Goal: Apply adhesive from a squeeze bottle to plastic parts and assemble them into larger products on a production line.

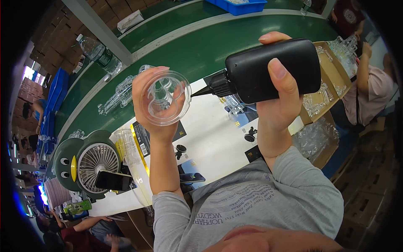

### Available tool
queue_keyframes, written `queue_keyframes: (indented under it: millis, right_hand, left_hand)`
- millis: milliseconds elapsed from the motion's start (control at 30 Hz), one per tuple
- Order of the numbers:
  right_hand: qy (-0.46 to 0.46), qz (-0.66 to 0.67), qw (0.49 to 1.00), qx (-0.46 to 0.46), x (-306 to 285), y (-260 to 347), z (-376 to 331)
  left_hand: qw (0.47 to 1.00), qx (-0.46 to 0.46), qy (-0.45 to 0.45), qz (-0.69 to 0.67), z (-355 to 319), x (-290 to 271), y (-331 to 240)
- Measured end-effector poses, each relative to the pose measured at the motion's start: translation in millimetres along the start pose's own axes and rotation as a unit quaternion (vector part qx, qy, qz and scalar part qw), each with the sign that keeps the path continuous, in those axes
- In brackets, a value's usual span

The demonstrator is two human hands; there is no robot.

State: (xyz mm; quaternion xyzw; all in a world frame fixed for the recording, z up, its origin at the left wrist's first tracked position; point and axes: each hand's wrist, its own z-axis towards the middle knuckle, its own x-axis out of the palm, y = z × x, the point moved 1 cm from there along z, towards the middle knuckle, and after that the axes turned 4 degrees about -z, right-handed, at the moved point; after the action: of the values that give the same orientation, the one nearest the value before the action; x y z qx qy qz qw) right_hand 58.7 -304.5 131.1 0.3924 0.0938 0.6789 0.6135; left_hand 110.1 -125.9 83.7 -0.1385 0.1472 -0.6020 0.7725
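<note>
My left hand (pixel 142 98) is closed round a clear round plastic part (pixel 164 119), its open rim turned up toward the view. Inside the rim, a smaller clear shaped piece shows. My right hand (pixel 282 84) grips a black squeeze bottle (pixel 252 63) lying sideways, thumb on its near face. The bottle's thin black nozzle (pixel 201 92) points left, its tip at or very near the right side of the rim; contact cannot be told. Both hands are above the white work surface (pixel 210 138). Left of my left hand lie clear plastic parts (pixel 117 96) on the green belt.
A green fan (pixel 67 168) with a dark phone (pixel 112 181) in front stands at left. Behind it is a water bottle (pixel 98 53). A cardboard box (pixel 314 113) of clear parts sits at right, near another person (pixel 369 90). A blue tray (pixel 237 7) rests at the back.
</note>
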Motion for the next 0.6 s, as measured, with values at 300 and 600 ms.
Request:
queue_keyframes:
  millis: [300, 600]
  right_hand:
    - [-0.015, 0.016, 0.999, 0.024, 0.0, 2.2, 0.5]
    - [-0.020, 0.026, 0.999, 0.023, -2.1, 2.3, 2.3]
  left_hand:
    - [1.000, 0.013, 0.015, -0.007, 0.3, -1.6, -0.6]
    - [0.998, 0.015, 0.050, -0.030, 4.1, -3.6, -1.5]
